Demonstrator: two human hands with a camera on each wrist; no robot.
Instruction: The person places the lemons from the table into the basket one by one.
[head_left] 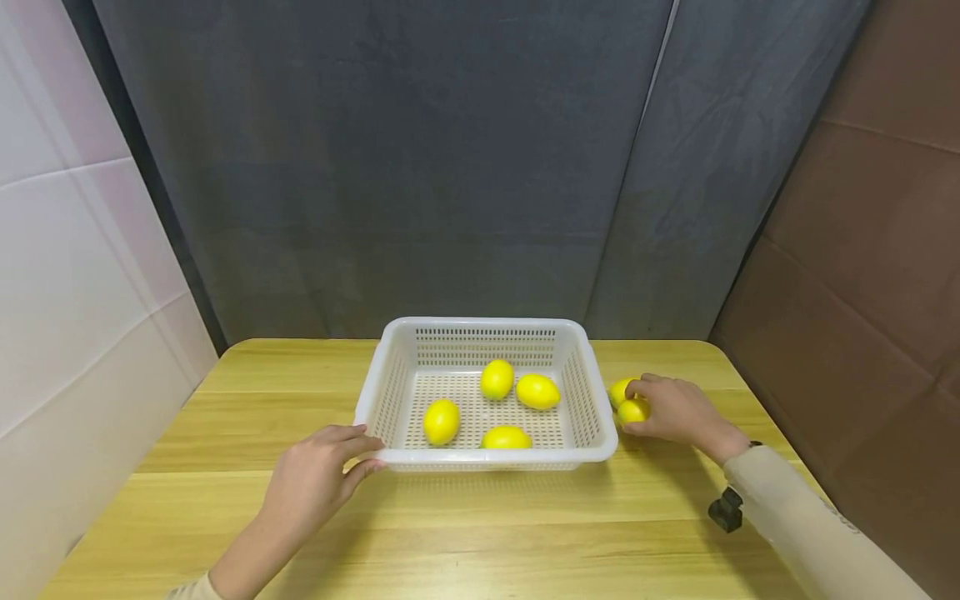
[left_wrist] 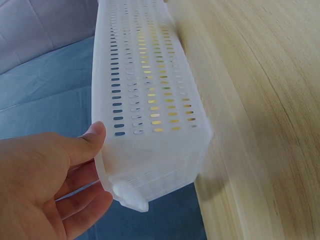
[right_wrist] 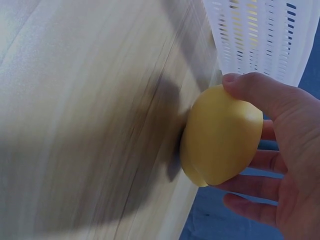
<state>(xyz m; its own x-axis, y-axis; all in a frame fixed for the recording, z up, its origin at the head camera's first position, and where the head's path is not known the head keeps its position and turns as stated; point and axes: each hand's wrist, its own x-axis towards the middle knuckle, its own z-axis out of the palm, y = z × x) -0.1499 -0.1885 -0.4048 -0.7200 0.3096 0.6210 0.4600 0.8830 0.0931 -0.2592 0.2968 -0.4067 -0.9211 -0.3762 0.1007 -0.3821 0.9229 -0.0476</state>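
Note:
A white perforated plastic basket [head_left: 577, 455] sits on the wooden table with several yellow lemons inside, one of them a lemon [head_left: 441, 422] near its left side. My left hand [head_left: 311, 475] pinches the rim at the near left corner, the thumb [left_wrist: 92, 140] on the near outer wall and the fingers round the side. To the right of the basket, my right hand [head_left: 678, 408] grips a lemon [right_wrist: 225, 137] between thumb and fingers, close over the tabletop. Another lemon [head_left: 619, 390] lies just behind the held one, partly hidden by it.
The wooden table [head_left: 480, 533] ends behind the basket at a dark grey curtain [head_left: 375, 167]. A white panel [head_left: 75, 208] stands on the left, a brown one [head_left: 862, 250] on the right. A black wrist device [head_left: 726, 510] hangs at the right sleeve.

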